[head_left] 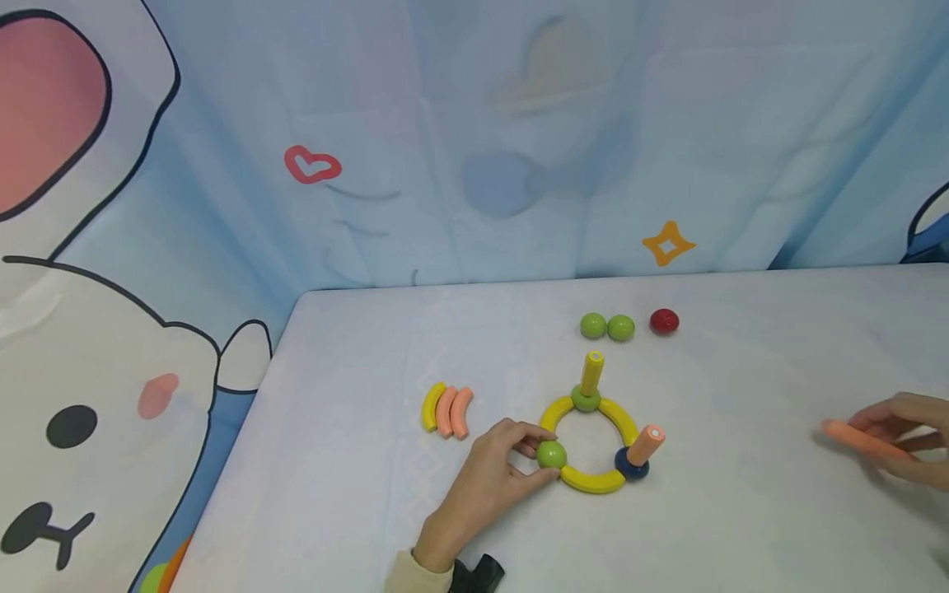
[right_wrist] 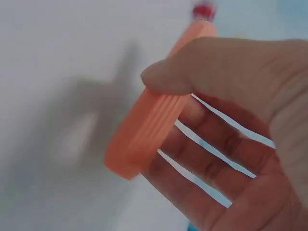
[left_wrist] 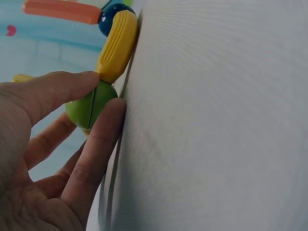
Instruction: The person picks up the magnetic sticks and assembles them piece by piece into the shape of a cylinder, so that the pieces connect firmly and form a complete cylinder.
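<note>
On the table lies a ring of curved yellow pieces (head_left: 593, 482) joined by balls. My left hand (head_left: 495, 469) pinches the green ball (head_left: 552, 455) at the ring's left side; thumb and fingers meet the same ball (left_wrist: 91, 106) in the left wrist view. An upright yellow stick (head_left: 592, 373) rises from the ring's far green ball (head_left: 586, 399). From the dark blue ball (head_left: 632, 464) an orange stick (head_left: 647, 445) slants up. Far to the right, my right hand (head_left: 908, 432) holds another orange stick (right_wrist: 149, 127) between thumb and fingers, apart from the ring.
Left of the ring lie a curved yellow piece (head_left: 433, 407) and two curved orange pieces (head_left: 453, 412) side by side. Behind the ring sit two green balls (head_left: 607, 327) and a red ball (head_left: 664, 321). A printed curtain (head_left: 474, 140) hangs beyond the table's (head_left: 334, 346) back edge.
</note>
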The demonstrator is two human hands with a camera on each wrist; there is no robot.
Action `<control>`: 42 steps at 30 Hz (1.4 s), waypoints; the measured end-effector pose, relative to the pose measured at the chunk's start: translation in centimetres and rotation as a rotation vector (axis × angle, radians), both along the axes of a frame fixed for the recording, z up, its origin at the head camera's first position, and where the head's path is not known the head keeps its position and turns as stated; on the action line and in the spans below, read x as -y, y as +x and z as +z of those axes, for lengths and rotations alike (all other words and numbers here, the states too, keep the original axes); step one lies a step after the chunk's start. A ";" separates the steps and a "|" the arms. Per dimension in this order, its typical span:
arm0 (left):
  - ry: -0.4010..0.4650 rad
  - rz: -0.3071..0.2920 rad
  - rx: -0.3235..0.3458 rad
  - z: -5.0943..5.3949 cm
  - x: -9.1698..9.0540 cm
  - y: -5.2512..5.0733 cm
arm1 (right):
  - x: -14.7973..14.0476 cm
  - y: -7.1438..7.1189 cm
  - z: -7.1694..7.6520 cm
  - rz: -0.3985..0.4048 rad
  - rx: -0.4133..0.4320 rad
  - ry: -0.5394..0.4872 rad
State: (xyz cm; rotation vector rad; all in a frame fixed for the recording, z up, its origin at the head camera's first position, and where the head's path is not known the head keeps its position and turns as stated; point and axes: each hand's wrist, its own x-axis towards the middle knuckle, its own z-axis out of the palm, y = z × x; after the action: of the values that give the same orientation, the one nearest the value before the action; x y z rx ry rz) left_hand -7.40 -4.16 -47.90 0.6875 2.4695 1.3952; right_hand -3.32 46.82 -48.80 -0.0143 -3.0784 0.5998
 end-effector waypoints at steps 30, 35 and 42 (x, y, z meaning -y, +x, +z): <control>-0.010 -0.061 -0.204 -0.2 0.4 -0.4 | 34.3 1.5 7.9 0.382 -0.409 -0.930; -0.031 -0.052 -0.154 0.2 0.2 -0.5 | 34.4 1.1 6.3 0.266 -0.372 -0.880; -0.033 -0.041 -0.142 0.3 0.0 -0.5 | 34.2 0.5 5.0 0.216 -0.378 -0.769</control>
State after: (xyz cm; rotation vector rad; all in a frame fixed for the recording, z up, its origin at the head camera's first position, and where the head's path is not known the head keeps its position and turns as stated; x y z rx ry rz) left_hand -7.91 -4.17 -47.59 0.8529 2.5637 1.3314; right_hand -2.81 12.59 -43.83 0.3791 -2.3313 1.5402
